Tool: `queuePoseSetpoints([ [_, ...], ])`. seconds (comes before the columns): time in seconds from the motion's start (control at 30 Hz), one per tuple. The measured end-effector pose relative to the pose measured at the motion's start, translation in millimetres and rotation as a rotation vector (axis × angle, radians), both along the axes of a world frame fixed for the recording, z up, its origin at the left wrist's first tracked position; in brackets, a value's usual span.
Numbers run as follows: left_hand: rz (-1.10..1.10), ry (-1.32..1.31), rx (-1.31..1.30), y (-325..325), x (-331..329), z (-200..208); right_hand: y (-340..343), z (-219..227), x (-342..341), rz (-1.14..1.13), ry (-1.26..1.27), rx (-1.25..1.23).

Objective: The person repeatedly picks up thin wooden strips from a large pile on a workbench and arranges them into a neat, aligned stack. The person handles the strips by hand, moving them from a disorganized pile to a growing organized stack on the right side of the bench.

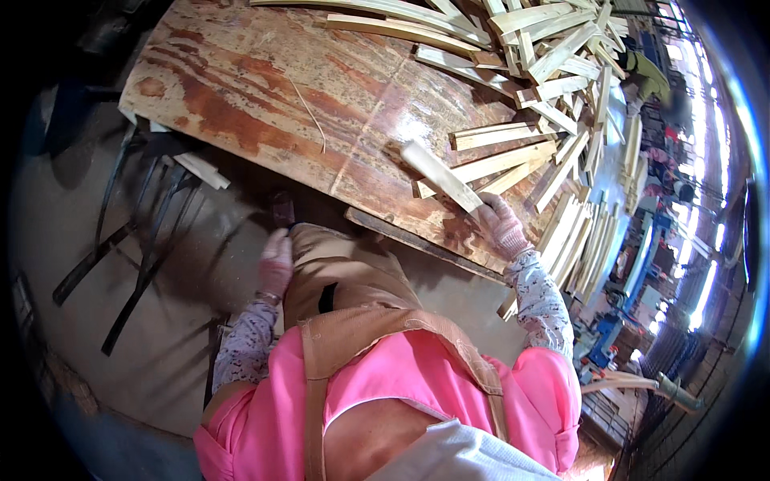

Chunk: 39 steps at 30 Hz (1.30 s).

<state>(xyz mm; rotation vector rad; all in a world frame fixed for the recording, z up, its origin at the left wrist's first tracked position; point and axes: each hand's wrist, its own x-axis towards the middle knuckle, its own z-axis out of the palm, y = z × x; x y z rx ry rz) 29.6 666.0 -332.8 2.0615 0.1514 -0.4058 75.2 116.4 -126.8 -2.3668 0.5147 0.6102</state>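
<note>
My right hand point(504, 226), in a pinkish glove, is closed around the near end of a pale wooden strip point(439, 175). The strip slants up and to the left over the table, its far end slightly blurred. Just beyond it, more wooden strips point(501, 160) lie on the tabletop. My left hand point(276, 263), gloved as well, hangs beside my left thigh, off the table's front edge. Its fingers point away from me and are mostly hidden, so their grip does not show.
A large stained wooden table point(265, 88) fills the area ahead, with a heap of wooden strips point(553, 56) at its far right. A stack of narrow strips point(581, 240) sits right of my right hand. Dark metal legs point(144, 232) stand on the left. A person point(646, 76) is at the far right.
</note>
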Motion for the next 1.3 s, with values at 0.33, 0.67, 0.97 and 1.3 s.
queuePoseSetpoints([
  [0.33, -0.194, 0.405, -1.09, -201.0, 33.6, 142.7, 189.1, -29.9, 97.4, -0.687, 0.09, 1.483],
  [0.67, 0.531, 0.249, -1.028, -132.4, 40.2, 144.8, 289.4, -40.0, 122.5, -0.373, 0.199, 1.341],
  [0.97, 0.936, 0.003, -0.596, 61.6, 77.7, 91.0, 313.9, -43.0, 105.1, -0.148, 0.179, 0.892],
  [1.3, 1.004, 0.228, -0.001, 211.7, 215.4, -60.9, 307.0, -73.4, 99.8, -0.09, 0.144, 0.832],
])
